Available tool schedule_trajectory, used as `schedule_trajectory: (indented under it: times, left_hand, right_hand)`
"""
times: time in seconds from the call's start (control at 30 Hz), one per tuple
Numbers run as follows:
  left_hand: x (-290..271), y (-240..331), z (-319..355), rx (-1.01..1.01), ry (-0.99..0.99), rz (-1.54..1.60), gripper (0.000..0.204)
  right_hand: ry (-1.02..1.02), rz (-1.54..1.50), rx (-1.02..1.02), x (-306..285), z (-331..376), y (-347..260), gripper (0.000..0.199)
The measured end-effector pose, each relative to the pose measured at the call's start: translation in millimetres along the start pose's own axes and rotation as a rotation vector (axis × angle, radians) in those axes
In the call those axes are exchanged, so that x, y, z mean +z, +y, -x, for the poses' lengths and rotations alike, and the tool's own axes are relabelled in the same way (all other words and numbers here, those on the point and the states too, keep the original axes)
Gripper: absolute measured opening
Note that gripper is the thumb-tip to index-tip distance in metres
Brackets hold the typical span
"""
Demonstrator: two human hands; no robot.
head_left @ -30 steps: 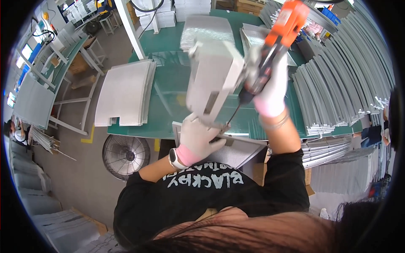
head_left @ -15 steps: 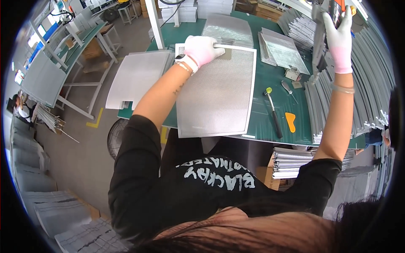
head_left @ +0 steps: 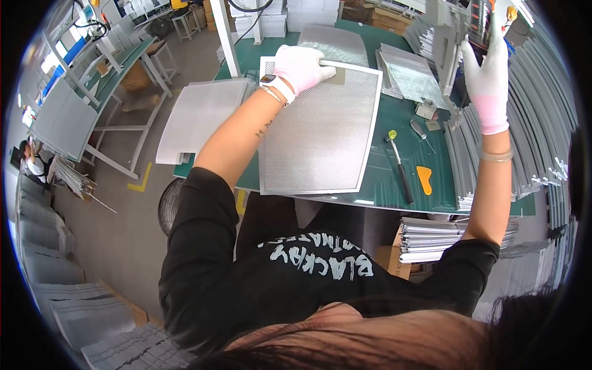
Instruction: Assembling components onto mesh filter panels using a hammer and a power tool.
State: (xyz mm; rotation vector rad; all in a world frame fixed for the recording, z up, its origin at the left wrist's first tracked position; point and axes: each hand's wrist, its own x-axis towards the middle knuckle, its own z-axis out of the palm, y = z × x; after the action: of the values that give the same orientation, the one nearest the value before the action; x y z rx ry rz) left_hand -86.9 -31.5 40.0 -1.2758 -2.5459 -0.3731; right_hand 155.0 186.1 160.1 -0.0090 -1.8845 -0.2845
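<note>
Head view, left hand: left hand [head_left: 300, 65], in a white glove, reaches forward with the arm nearly straight; its fingers [head_left: 324, 65] are curled over the far edge of the mesh panel [head_left: 317, 132], gripping it.
Head view, right hand: right hand [head_left: 487, 80], gloved white with a pink cuff, is raised to the right; its fingers [head_left: 501, 43] are up against a hanging tool [head_left: 480, 24], but whether they close on it cannot be told.
Panel place: flat on the tabletop [head_left: 431, 179], stretching from the left fingers back toward the person.
Surface: green mat; a hammer [head_left: 399, 166] and an orange scraper [head_left: 425, 179] lie right of the panel.
Room: workshop, concrete floor, stacked metal frames [head_left: 530, 135] below the right fingers.
Materials: fine silver mesh in a rectangular metal frame.
</note>
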Motion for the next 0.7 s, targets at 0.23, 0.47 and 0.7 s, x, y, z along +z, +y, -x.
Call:
schedule_trajectory:
  times: [0.23, 0.47, 0.7]
  left_hand:
    - [0.4, -16.0, -11.6, -0.145, -0.147, 0.094, 0.051]
    - [4.2, -46.2, -44.4, -0.045, -0.497, 0.009, 0.08]
    - [-67.6, 29.1, 40.5, 0.59, -0.185, 0.334, 0.067]
  right_hand:
    - [-0.695, -0.403, -0.407, -11.6, 91.3, -123.4, 0.057]
    - [-0.557, -0.608, -0.277, 24.6, 203.9, -187.0, 0.041]
    - [-0.118, -0.856, 1.071, 62.2, 259.1, -203.3, 0.031]
